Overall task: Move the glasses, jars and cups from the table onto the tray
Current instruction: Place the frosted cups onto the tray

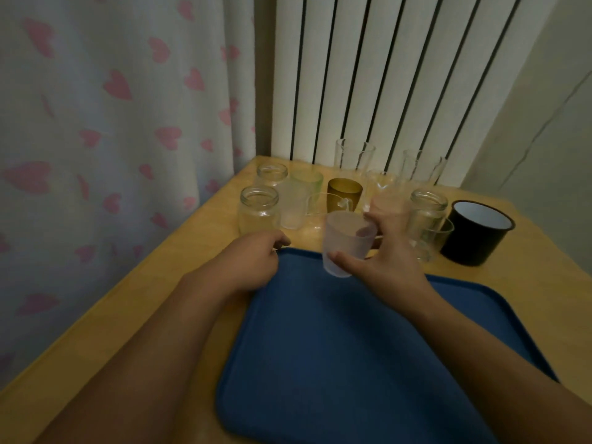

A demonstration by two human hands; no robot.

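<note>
Right hand (389, 267) wrapped around a frosted, translucent plastic cup (347, 246), thumb on the near wall and fingers curled behind it; grip closed on the cup, held upright and empty above the far edge of the tray (352, 363). Smooth blue plastic tray, rounded corners and raised rim, bare of vessels, lying on the pale wooden worktop (198, 274). Left hand (253, 262) curled at the tray's far left corner, fingers pressed to the rim; hard to tell whether pinching or only resting. Behind the tray, clustered on the worktop: two clear glass jars (259, 209) at the left, a frosted cup (293, 205), a green tumbler (307, 181), an amber glass (344, 193), two tall clear glasses (354, 155) at the back, another clear threaded jar (427, 213) and a black cylindrical mug (477, 233) with a white interior at the right. All seemingly empty.
</note>
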